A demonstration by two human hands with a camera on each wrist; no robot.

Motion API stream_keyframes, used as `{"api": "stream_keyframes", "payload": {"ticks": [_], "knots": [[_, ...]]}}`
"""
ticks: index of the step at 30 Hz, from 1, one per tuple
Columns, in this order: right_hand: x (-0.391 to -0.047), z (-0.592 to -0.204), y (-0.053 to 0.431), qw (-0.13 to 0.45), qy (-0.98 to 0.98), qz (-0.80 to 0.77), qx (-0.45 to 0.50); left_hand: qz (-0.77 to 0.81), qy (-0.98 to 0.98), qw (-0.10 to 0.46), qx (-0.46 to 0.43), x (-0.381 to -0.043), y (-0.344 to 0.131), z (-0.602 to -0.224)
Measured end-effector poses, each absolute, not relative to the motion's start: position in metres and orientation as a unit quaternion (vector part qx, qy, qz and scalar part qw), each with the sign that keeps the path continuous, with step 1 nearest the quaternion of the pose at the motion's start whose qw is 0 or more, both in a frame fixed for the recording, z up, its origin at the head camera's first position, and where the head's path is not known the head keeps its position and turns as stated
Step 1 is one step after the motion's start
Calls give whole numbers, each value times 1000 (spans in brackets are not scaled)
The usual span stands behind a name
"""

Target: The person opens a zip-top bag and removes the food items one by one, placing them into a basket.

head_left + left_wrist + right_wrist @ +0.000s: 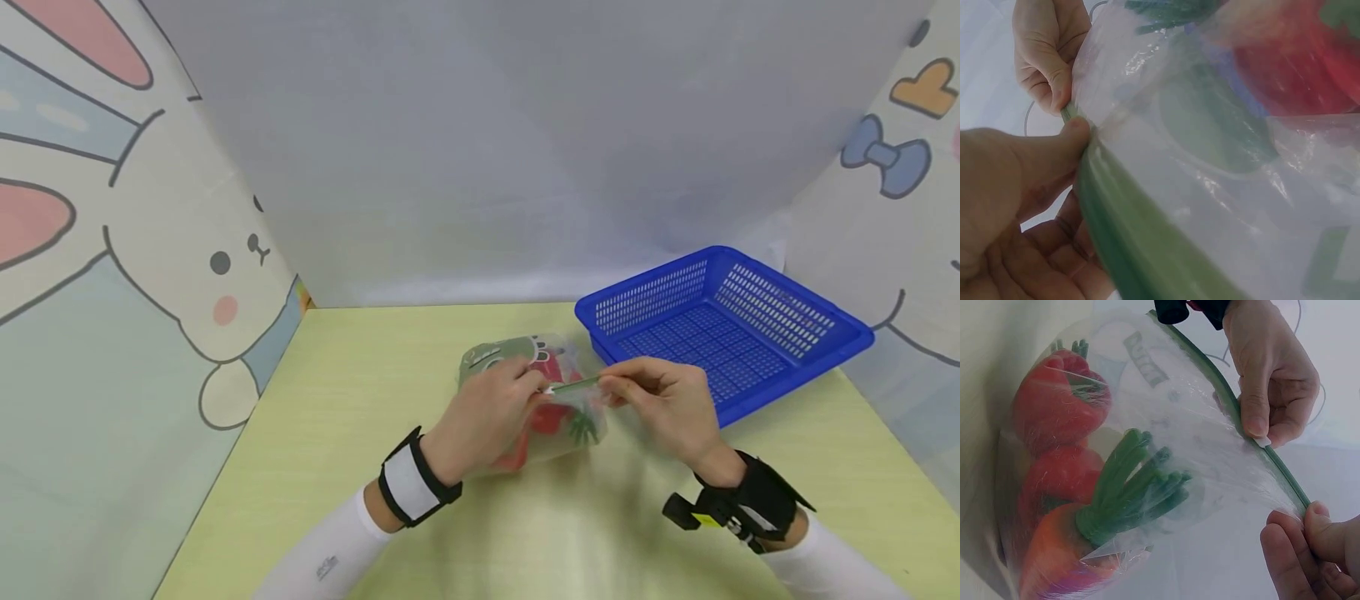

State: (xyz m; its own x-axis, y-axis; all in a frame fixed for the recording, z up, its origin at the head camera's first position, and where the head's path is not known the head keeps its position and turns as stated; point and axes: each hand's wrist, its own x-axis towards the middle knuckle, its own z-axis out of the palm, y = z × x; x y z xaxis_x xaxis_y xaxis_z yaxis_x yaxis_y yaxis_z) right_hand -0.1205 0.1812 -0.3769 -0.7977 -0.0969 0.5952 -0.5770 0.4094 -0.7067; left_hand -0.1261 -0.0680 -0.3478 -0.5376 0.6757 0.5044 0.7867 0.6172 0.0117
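While pinching the white slider [1262,442] with the left hand [486,415] and the green strip [1287,470] with the right hand [671,412], held the clear bag [1166,425] just left of the blue basket [712,337] and probably risked leaving gaps if tugged askew.

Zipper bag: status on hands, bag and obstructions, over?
Left hand at white slider, pinching; right hand pinching green zip strip. Zipper bag holds carrot, red vegetables; seal unclear. Blue basket beyond right hand, not blocking zip.
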Motion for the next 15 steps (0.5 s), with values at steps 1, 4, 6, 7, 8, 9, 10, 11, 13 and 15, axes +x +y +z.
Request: {"api": "stream_keyframes", "payload": {"ticks": [1,4,6,7,8,9,10,11,13,15], "knots": [[-121,-376,182,241,-806,500,207,-119,-869,234,-420,-126,-69,-348],[-121,-375,183,244,-805,502,199,-116,-873,233,-412,-125,-73,-348],[-121,-374,185,247,-804,504,196,-116,-879,230,-402,-124,-75,-347],[-122,-374,185,249,-804,504,196,-114,-881,229,-397,-124,-76,-347],[-122,-373,186,250,-802,506,196,-114,-884,229,-392,-123,-77,-347],[-123,-374,186,251,-801,507,196,-114,-886,229,-386,-123,-79,-347],[-123,-374,187,253,-800,507,196,-110,-887,233,-382,-122,-80,-347],[-123,-373,187,255,-800,507,196,-105,-888,238,-379,-122,-81,-348],[-124,-373,188,259,-798,508,196,-101,-889,244,-373,-121,-84,-349],[-124,-374,189,264,-794,510,198,-103,-890,251,-368,-120,-88,-350]]}}
